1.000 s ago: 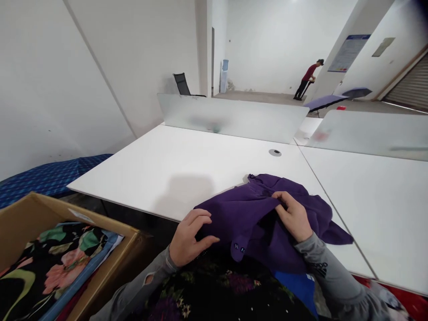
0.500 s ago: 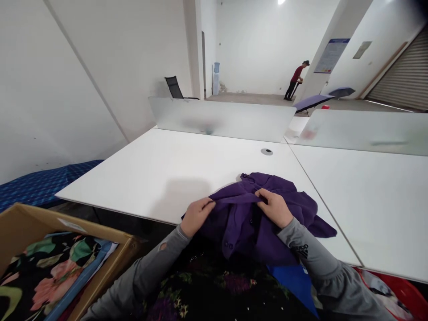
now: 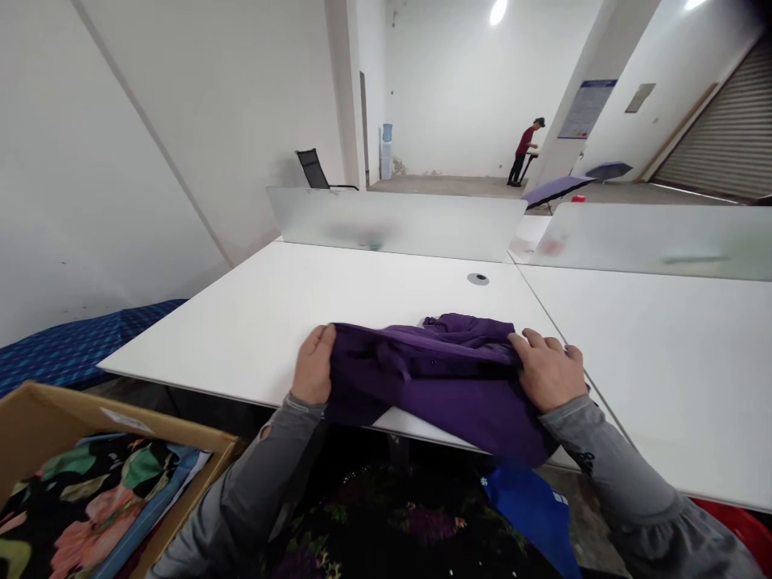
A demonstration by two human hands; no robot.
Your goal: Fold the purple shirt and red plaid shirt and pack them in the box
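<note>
Hands spread wide, purple garment drawn out between them

The two hands have moved apart over the last half second, and the purple garment (image 3: 464, 406), bunched before, is now stretched sideways between them. The left hand (image 3: 314, 366) pinches its upper left corner, thumb on the near side. The right hand (image 3: 550, 370) grasps the other end, thumb against the cloth and fingers fanned (how tightly, I cannot tell). The garment is at the near side of the white table (image 3: 241, 322), its lower part drooping past the front edge. For the work in hand, this looks like a gain: the top edge runs fairly straight, though the middle stays creased and folded over. The cardboard box (image 3: 42, 410) sits near, on the left.
</note>
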